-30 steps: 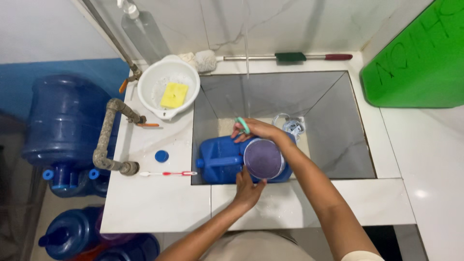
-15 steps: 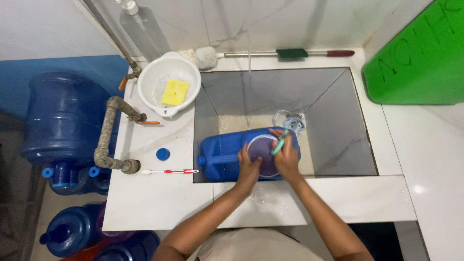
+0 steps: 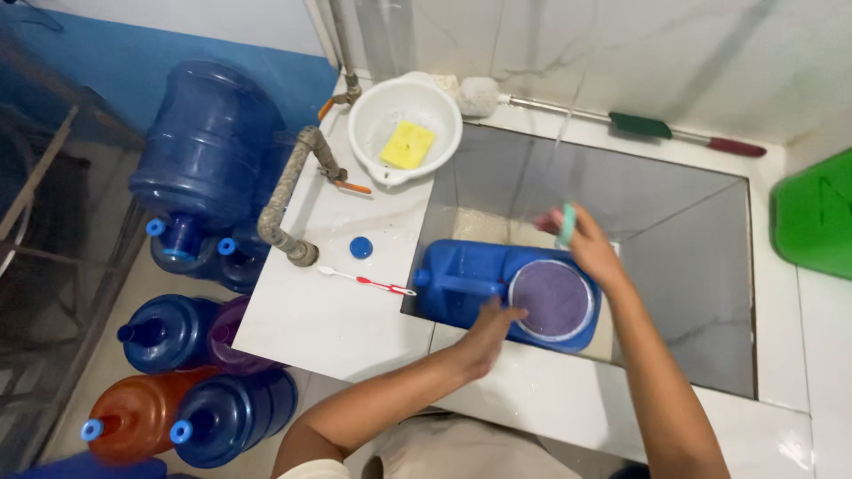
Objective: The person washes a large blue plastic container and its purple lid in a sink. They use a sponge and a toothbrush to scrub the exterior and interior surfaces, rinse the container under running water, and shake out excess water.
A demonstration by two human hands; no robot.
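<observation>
head view: blue jug (image 3: 470,284) lies on its side in the sink (image 3: 701,257), round purplish base facing up. left hand (image 3: 488,330) pressed flat & open on its near edge, prob. to steady it. right hand (image 3: 593,251) closed round a small pale-green scrubber (image 3: 565,225), raised under a thin water stream. jug's far side hidden; scrubber blurry, can't tell what kind

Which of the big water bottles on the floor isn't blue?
The orange one, at the bottom left of the pile, lying on its side with a blue cap. The bottles around it are blue, apart from a purplish one half hidden just above it.
</observation>
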